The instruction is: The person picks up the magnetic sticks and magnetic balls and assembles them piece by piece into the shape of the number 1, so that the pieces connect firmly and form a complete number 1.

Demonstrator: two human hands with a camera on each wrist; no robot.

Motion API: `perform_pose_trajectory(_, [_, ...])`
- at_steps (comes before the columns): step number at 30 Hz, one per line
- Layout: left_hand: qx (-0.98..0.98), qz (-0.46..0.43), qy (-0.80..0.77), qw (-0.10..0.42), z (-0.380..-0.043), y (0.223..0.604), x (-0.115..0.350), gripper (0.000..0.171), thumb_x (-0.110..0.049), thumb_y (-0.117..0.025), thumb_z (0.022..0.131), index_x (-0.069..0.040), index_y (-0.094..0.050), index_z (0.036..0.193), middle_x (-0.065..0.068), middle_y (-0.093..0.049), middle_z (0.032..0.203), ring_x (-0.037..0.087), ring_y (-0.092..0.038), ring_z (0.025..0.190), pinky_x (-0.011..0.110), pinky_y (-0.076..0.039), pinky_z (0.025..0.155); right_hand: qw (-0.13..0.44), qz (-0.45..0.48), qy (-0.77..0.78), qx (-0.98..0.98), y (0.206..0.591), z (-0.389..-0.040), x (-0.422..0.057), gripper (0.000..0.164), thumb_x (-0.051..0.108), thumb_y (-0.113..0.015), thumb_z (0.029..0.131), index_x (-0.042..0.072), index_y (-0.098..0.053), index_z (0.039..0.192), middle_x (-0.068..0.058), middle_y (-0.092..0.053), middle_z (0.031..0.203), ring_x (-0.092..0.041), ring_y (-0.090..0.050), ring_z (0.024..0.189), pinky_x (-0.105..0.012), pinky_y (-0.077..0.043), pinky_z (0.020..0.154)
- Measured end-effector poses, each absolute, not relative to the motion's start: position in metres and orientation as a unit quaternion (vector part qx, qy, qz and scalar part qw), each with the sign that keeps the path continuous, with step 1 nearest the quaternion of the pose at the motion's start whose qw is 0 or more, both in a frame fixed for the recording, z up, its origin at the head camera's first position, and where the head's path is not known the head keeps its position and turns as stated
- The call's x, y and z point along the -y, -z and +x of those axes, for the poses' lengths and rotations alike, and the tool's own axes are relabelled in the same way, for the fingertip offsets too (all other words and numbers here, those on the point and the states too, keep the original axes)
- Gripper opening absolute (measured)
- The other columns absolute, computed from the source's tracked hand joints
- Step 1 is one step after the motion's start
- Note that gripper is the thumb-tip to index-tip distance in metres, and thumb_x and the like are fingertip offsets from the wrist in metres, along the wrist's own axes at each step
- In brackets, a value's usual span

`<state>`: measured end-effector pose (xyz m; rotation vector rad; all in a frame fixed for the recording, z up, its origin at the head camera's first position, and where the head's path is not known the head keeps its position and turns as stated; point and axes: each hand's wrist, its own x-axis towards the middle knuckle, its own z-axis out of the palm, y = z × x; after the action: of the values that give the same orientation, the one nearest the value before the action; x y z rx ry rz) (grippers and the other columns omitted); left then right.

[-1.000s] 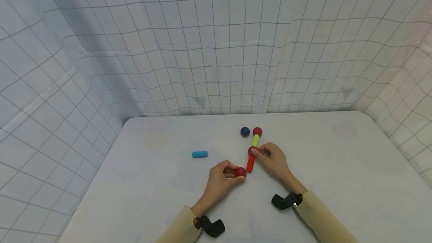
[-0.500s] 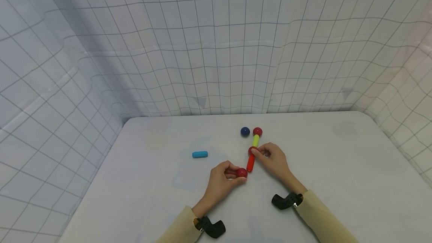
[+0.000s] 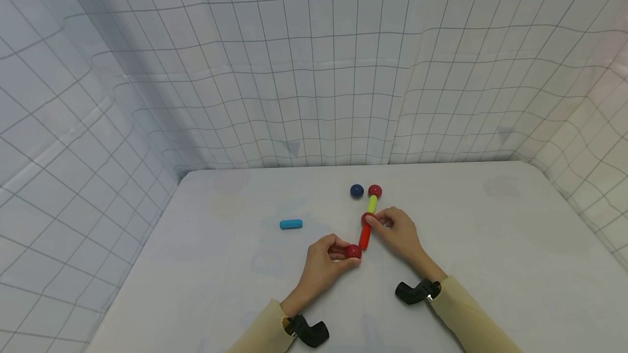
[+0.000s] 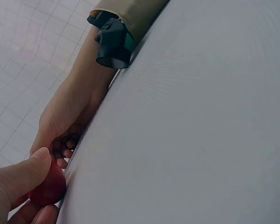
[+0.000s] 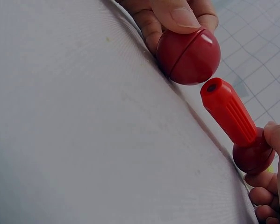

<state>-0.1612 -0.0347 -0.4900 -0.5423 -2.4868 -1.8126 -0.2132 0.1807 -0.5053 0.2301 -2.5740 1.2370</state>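
Note:
My left hand [image 3: 321,263] pinches a shiny dark-red ball [image 3: 353,251] between thumb and fingers. It is just beside the free end of a red ribbed rod [image 3: 364,237]. In the right wrist view that end shows a dark round centre, and a narrow gap separates it from the ball [image 5: 189,58]. With thumb and fingers, my right hand [image 3: 399,233] grips a second red ball [image 5: 252,156], joined to the rod's other end. Beyond it runs a yellow-green rod [image 3: 372,204], ending at a third red ball [image 3: 375,190].
A dark blue ball [image 3: 356,190] lies left of the far red ball. Farther left, a light blue rod [image 3: 291,224] rests on the white table [image 3: 221,266]. Gridded white curtain [image 3: 314,70] hangs behind the table and along both sides.
My left hand has shifted slightly right with its red ball, closer to the red rod's free end. The right hand and the joined pieces have stayed almost still.

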Motion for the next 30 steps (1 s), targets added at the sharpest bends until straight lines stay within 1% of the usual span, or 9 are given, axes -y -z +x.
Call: perform_pose_trajectory(30, [0.792,-0.182,0.583,0.007,-0.1582,0.4897,0.0288,0.030,-0.016,-0.084,0.072,-0.007,-0.063,0.093,0.003,-0.063,0.090,0.008,-0.065,0.075,0.022,-0.052,0.068,0.142,0.081,-0.437,0.884,0.5033,-0.2125,-0.1804,0.024,0.034,-0.071,0.085,0.010,-0.069,0.087,0.003,-0.056,0.077,-0.017,-0.050,0.077,-0.034,-0.042,0.068])
